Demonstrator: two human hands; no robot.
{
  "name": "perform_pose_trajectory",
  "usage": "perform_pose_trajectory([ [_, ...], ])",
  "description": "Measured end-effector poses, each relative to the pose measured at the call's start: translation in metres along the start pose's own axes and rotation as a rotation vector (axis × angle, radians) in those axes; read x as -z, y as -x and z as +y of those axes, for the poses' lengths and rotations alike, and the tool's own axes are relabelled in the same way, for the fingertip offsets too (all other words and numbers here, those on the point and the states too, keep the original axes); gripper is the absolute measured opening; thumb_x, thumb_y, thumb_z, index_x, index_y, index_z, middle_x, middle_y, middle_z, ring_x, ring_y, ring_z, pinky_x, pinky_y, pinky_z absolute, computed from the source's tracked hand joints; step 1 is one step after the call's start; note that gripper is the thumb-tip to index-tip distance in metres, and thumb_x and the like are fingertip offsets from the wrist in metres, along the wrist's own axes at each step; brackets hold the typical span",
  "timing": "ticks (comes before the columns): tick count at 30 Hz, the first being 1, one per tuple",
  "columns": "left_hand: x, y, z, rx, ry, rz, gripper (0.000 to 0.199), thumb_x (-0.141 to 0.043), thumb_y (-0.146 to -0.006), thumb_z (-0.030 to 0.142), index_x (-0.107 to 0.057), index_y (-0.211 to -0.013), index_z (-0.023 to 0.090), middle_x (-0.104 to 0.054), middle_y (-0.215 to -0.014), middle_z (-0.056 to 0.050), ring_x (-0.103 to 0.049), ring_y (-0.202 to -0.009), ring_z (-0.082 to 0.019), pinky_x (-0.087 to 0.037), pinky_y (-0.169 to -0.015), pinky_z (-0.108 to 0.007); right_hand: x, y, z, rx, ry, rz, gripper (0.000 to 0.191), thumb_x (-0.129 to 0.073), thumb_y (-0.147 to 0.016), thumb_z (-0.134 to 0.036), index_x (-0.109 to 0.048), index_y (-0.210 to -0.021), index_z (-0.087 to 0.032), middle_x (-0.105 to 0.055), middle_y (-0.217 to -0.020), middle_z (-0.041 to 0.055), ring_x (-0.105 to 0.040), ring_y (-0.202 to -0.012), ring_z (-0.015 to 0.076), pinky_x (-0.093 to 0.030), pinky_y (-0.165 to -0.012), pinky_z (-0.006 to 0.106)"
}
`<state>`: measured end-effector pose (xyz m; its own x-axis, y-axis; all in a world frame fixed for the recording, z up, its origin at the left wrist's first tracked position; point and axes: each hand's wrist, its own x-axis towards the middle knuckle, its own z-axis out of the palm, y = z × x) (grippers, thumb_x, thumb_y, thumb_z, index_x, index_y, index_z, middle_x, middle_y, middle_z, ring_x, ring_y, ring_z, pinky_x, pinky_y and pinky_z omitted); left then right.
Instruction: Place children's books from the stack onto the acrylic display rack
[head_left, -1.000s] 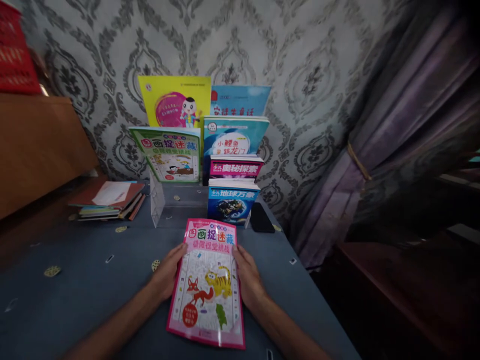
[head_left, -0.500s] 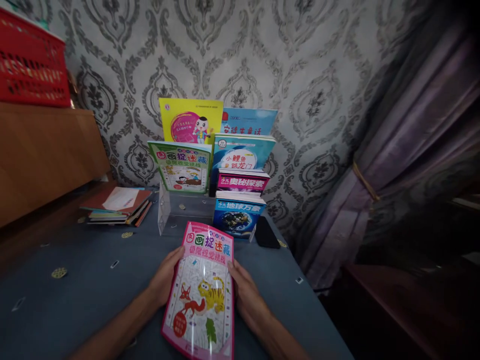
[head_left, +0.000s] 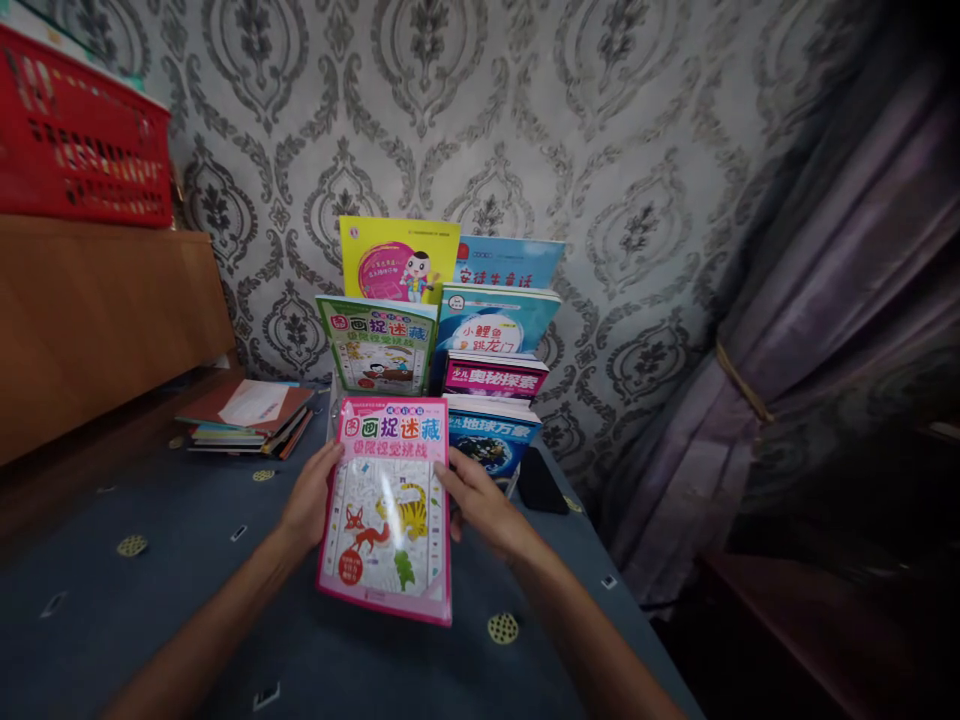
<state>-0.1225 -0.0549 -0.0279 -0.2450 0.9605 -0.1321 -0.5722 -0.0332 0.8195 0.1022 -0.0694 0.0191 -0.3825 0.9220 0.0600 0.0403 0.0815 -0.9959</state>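
Observation:
A pink picture book [head_left: 386,520] with a fox and a tiger on its cover is held up between both my hands. My left hand [head_left: 309,500] grips its left edge, and my right hand [head_left: 480,500] grips its right edge with the thumb on the cover. Just behind it, a clear stand, mostly hidden by books, holds a green picture book [head_left: 382,350] and a yellow book [head_left: 397,260] on the left. On its right side are a blue book [head_left: 517,262], a teal book [head_left: 499,315], a magenta-covered book [head_left: 495,378] and a blue Earth book [head_left: 491,445].
A stack of books [head_left: 247,415] lies at the left on the blue patterned tablecloth [head_left: 187,560]. A black phone-like object [head_left: 542,480] is right of the stand. A red basket [head_left: 90,150] sits on a wooden cabinet [head_left: 112,310]. A purple curtain [head_left: 720,400] hangs at the right.
Both my hands have moved the pink book forward, up against the front of the stand in view, covering part of its lower left. The camera view has shifted slightly.

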Motion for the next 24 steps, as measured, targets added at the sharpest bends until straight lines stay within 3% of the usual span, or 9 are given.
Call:
perform_pose_trajectory([
  [10, -0.017, -0.023, 0.047, -0.105, -0.046, -0.064, 0.022, -0.076, -0.073, 0.025, -0.068, -0.091, 0.016, -0.078, -0.087, -0.004, -0.076, -0.082, -0.024, -0.062, -0.072, -0.033, -0.005, -0.044, -0.024, 0.032, -0.068, 0.042, 0.035, -0.066, -0.082, -0.048, -0.065, -0.102, -0.019, -0.060, -0.066, -0.0035, -0.047, -0.046, 0.0086, -0.032, -0.034, 0.017],
  [17, -0.033, -0.031, 0.076, -0.163, -0.067, -0.097, 0.017, -0.068, -0.078, 0.024, -0.068, -0.091, 0.015, -0.078, -0.082, -0.006, -0.076, -0.080, -0.024, -0.063, -0.073, -0.035, -0.004, -0.068, -0.050, 0.065, -0.041, 0.050, 0.022, -0.062, -0.087, -0.035, -0.065, -0.099, -0.017, -0.057, -0.061, -0.0047, -0.046, -0.046, 0.0084, -0.034, -0.035, 0.017],
  [24, -0.049, -0.044, 0.098, -0.265, -0.082, -0.178, 0.018, -0.073, -0.076, 0.023, -0.067, -0.092, 0.018, -0.078, -0.084, -0.005, -0.076, -0.083, -0.025, -0.064, -0.076, -0.037, 0.004, -0.093, -0.072, 0.142, 0.050, 0.097, 0.014, -0.061, -0.088, -0.029, -0.066, -0.095, -0.019, -0.066, -0.070, -0.0002, -0.056, -0.056, 0.0116, -0.044, -0.040, 0.017],
])
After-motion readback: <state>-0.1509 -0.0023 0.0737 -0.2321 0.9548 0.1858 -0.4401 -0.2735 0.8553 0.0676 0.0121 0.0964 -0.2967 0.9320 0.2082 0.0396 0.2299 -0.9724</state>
